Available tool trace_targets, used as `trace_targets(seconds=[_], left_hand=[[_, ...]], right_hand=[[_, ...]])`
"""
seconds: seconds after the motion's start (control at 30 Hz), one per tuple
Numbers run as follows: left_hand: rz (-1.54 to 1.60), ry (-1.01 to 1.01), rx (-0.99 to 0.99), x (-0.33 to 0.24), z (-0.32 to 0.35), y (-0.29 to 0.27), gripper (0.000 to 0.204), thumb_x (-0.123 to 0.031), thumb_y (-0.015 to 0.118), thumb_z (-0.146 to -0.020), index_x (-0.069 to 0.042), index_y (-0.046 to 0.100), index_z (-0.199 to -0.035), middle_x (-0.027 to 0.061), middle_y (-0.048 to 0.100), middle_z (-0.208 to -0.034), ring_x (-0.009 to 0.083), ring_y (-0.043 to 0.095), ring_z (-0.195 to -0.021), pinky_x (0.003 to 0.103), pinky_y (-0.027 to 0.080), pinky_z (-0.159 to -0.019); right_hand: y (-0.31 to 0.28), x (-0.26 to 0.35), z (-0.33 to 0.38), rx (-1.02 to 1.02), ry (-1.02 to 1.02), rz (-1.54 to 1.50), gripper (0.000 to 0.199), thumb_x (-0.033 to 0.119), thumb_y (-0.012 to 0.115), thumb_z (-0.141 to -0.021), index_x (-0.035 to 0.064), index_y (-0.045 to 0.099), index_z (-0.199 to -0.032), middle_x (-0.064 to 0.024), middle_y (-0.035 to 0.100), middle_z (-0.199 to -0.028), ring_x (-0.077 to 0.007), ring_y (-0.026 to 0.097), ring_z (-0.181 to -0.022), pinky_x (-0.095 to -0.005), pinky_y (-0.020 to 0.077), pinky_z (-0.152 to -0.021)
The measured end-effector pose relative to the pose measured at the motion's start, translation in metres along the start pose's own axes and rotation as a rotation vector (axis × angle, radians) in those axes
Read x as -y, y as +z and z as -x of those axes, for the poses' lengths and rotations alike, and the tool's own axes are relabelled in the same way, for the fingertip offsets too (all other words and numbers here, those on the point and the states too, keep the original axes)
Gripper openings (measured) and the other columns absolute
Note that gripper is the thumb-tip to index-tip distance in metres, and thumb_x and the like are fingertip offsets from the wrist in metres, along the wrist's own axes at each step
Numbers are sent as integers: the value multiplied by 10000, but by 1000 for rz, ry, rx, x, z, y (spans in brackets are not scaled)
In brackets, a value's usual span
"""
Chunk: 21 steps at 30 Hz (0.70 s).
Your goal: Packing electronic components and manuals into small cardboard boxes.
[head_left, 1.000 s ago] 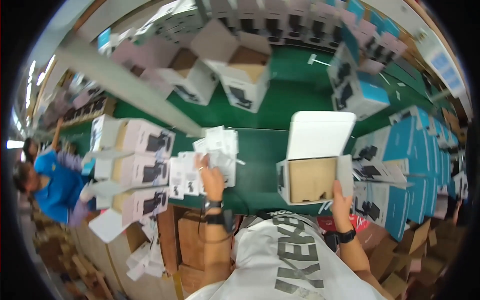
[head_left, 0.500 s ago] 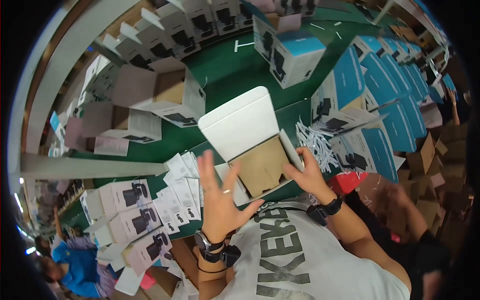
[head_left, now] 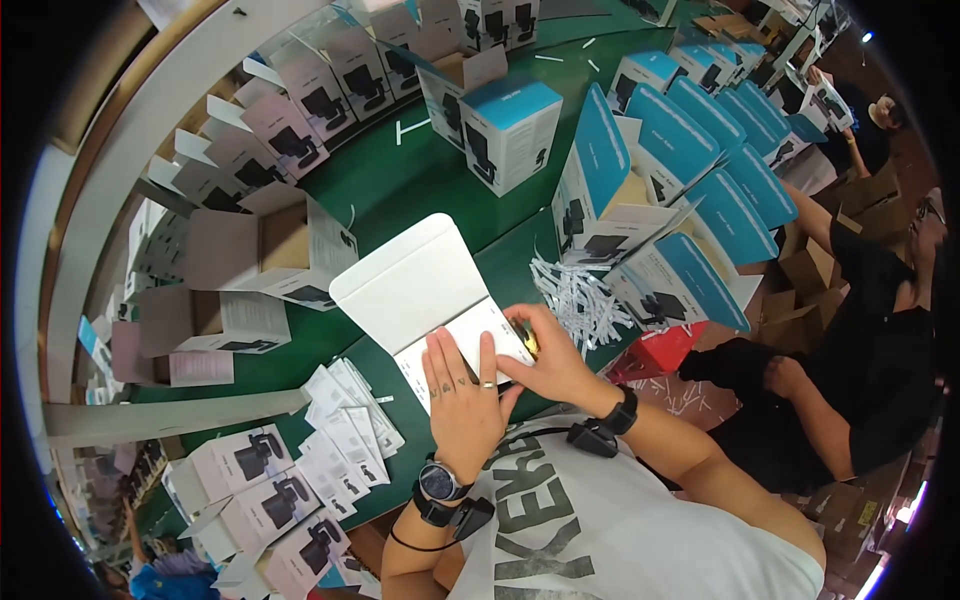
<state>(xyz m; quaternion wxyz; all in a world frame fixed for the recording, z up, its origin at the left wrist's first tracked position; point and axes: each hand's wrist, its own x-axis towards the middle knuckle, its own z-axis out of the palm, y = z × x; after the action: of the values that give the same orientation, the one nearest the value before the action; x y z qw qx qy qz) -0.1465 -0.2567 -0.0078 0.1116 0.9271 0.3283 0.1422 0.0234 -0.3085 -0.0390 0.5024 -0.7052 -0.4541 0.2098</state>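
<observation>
On the green table [head_left: 440, 180], at six o'clock before me, lies the open white cardboard box [head_left: 415, 285]; its lid stands up, the folded white paper sheet [head_left: 455, 345] is already inside; closing is left, I judge; my left hand [head_left: 465, 395] presses flat on the sheet, grasping nothing; my right hand [head_left: 550, 360] pinches something yellow, mostly hidden.

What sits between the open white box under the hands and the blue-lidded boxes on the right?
In the head view, a loose pile of small white strips lies on the green table between the open white box and the blue-lidded boxes.
</observation>
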Motion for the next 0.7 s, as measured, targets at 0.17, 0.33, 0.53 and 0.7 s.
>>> trace_targets(seconds=[0.17,0.33,0.53,0.7], left_hand=[[-61,80,3,4,2,7,920,-410,803,-863,-7,402,-1586,321,277,-1663,548,278,-1521,638,261,-1220],[-3,97,-17,9,1,2,908,-364,831,-837,13,424,-1557,286,306,-1665,531,294,-1522,629,261,-1228],[54,114,58,16,2,-3,868,-275,867,-788,54,467,-1486,278,333,-1656,513,312,-1521,611,271,-1235],[102,189,61,24,3,-8,842,-264,862,-789,55,481,-1469,281,356,-1645,518,331,-1511,607,275,-1235]], right_hand=[[-31,-11,-22,202,-18,-81,247,147,744,-944,37,695,-1160,-128,708,-1063,-266,691,-952,-310,546,-841],[-33,-2,-59,77,-371,336,156,143,774,-909,73,734,-1043,-107,724,-860,-311,703,-767,-359,564,-689],[-37,-9,-66,120,-463,352,131,154,793,-893,81,737,-986,-88,722,-815,-281,701,-714,-371,544,-628],[-54,-8,-63,200,-428,268,122,147,804,-879,72,725,-935,-86,718,-809,-289,695,-696,-373,538,-619]])
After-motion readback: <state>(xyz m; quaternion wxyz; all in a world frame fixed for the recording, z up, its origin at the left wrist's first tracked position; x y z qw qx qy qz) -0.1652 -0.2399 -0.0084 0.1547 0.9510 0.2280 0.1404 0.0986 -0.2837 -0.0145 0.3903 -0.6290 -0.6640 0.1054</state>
